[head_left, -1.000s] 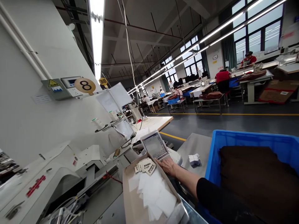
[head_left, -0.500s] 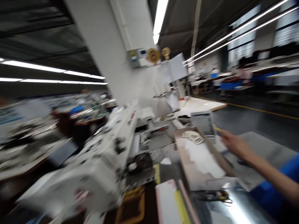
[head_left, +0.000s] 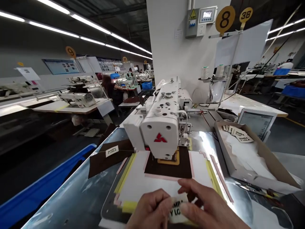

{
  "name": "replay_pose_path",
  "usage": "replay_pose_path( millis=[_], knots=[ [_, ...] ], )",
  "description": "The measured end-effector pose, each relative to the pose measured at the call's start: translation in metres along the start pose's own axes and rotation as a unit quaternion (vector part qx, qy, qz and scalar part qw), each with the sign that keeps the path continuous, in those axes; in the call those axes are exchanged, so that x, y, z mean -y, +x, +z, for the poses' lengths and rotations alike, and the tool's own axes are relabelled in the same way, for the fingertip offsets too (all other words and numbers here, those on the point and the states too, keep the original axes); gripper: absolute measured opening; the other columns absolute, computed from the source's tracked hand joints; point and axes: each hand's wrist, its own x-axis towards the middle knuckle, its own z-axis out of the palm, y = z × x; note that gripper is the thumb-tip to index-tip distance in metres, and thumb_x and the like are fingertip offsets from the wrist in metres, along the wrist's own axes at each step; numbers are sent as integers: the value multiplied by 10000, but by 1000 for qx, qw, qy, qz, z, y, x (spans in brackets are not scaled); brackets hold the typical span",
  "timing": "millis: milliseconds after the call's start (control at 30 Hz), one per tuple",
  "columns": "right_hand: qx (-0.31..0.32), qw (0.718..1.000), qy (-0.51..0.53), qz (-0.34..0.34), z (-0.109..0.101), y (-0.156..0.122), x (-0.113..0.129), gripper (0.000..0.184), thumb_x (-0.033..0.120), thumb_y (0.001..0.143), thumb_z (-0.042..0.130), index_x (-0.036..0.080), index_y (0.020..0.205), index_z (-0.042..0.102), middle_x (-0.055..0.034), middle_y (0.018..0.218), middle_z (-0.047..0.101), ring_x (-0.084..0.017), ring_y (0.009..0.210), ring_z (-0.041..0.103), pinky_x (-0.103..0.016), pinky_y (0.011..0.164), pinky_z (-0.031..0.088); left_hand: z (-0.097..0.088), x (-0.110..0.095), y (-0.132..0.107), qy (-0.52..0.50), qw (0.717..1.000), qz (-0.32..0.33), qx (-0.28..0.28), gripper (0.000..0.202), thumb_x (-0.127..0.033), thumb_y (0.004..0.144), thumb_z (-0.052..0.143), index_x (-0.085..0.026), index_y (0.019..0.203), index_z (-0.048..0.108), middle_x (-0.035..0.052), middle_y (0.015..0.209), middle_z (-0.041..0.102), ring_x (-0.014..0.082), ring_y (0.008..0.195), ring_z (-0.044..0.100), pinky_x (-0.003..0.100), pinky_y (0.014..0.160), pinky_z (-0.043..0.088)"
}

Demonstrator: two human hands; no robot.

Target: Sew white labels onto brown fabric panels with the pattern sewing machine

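Note:
In front of me a white cloth label (head_left: 178, 212) with black lettering is pinched between the thumb and fingers of my left hand (head_left: 152, 210). My right hand (head_left: 206, 200) has its thumb on the label's right side, fingers bent around its upper edge. Beyond them, a dark brown fabric piece (head_left: 166, 170) lies flat on the white template sheet (head_left: 135, 181), partly under the yellowish frame (head_left: 176, 158) of a white sewing machine (head_left: 159, 127). Left of the machine, another dark fabric piece (head_left: 126, 151) carries a similar label (head_left: 111, 151).
A cardboard box (head_left: 281, 162) of labels and white sheets stands at right, beside a tablet-like screen (head_left: 257, 122). Thread cones (head_left: 205, 72) stand behind the machine. A blue bin (head_left: 47, 187) borders the metal table (head_left: 78, 190) at left. Another person (head_left: 111, 89) sits farther back.
My view has swung to the left and steadied, bringing the machine's front to the centre. An arm stretched out at right before is gone from there; both my hands now hold the label.

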Motion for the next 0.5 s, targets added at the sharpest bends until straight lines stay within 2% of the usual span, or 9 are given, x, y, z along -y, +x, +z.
replay_pose_path(
  millis=[67,133,267,400,500],
  knots=[
    [58,995,72,19,21,18,1,439,623,963,646,194,1015,727,-56,872,716,-200,782,655,-284,673,492,-9,2,-1,-14,1000,-9,-9,611,-768,921,619,-164,828,625,-15,569,571,88,439,412,211,441,273],
    [72,987,135,42,27,27,-1,453,614,984,636,178,866,671,-36,789,697,-169,712,640,-272,659,477,-16,6,-1,-50,999,-19,-10,568,-726,920,650,-160,883,641,-16,596,585,82,429,415,203,424,264],
    [49,983,168,55,27,30,-6,476,633,981,644,173,860,661,-51,810,729,-165,708,657,-276,677,480,-25,11,-1,-87,996,-8,6,466,-620,903,715,-161,903,638,-2,686,638,71,440,433,199,443,304],
    [32,995,87,38,30,31,-8,488,653,994,598,193,848,672,-24,774,682,-170,733,601,-278,673,437,-30,6,-3,-17,999,31,-11,452,-581,951,641,-155,801,629,-1,698,619,92,515,499,208,515,382],
    [0,999,38,39,31,32,-10,489,674,993,574,210,888,687,-10,768,658,-171,728,564,-280,661,411,-33,2,-3,29,999,36,-15,451,-575,966,605,-161,788,615,-3,687,614,116,561,540,223,562,418]
  ],
)
